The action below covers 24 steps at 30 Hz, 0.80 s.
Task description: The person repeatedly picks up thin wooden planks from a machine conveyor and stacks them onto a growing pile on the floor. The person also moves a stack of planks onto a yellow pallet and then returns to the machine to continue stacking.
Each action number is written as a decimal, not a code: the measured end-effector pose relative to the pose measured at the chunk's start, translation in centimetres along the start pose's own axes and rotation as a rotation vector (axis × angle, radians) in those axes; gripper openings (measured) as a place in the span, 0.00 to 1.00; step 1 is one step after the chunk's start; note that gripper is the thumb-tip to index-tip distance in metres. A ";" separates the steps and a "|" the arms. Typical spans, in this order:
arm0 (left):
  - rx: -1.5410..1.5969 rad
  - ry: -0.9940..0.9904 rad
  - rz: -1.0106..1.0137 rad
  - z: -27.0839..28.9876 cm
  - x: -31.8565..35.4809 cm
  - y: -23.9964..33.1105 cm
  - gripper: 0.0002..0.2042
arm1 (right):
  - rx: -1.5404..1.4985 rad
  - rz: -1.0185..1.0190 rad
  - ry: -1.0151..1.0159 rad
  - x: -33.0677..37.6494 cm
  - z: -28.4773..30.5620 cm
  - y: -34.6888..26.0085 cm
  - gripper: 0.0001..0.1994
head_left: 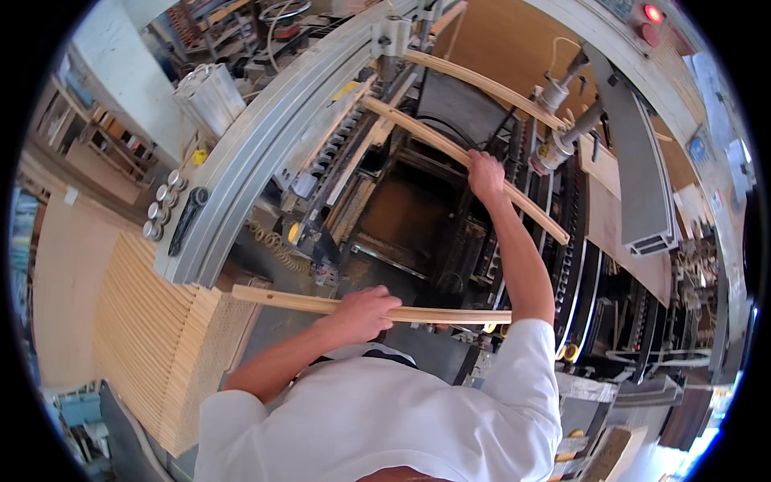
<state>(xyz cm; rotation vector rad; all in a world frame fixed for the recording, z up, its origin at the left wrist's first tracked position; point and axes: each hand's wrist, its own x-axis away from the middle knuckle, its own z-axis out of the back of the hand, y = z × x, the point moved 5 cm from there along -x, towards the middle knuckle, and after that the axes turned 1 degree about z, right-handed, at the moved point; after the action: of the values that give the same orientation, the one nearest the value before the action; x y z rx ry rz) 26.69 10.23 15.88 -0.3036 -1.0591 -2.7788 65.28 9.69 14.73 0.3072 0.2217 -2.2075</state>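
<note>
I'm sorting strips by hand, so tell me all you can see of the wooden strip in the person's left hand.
The wooden strip is long, thin and pale, like bare light wood, lying nearly level across the view just above the person's chest. The left hand wraps around its middle. Its left end reaches over a stack of similar strips; its right end passes behind the right forearm.

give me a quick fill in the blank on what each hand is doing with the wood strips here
1. The left hand grips the ____ wooden strip, the one by the person's chest.
2. The right hand reaches out to a strip lying over the ____.
3. A stack of strips lies on the person's ____ side.
4. The person's sleeves are ____.

Missing words: near; machine; left; white
</note>
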 end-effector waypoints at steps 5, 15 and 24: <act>0.088 0.181 0.207 1.4 6.3 -2.3 0.20 | 0.300 -0.012 0.102 -5.7 -2.6 3.4 0.09; 0.138 0.426 0.756 -1.4 19.2 -9.2 0.19 | 0.294 0.014 0.069 -8.3 -2.8 3.8 0.08; 0.092 0.448 0.969 -4.8 25.8 -12.2 0.14 | 0.237 -0.035 0.021 -8.4 -2.7 4.3 0.12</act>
<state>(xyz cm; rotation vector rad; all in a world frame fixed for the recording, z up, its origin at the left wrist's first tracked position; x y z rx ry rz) -1.46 14.21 10.83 -0.1143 -0.6602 -1.8003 74.02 14.09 14.41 0.4598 -0.0237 -2.2689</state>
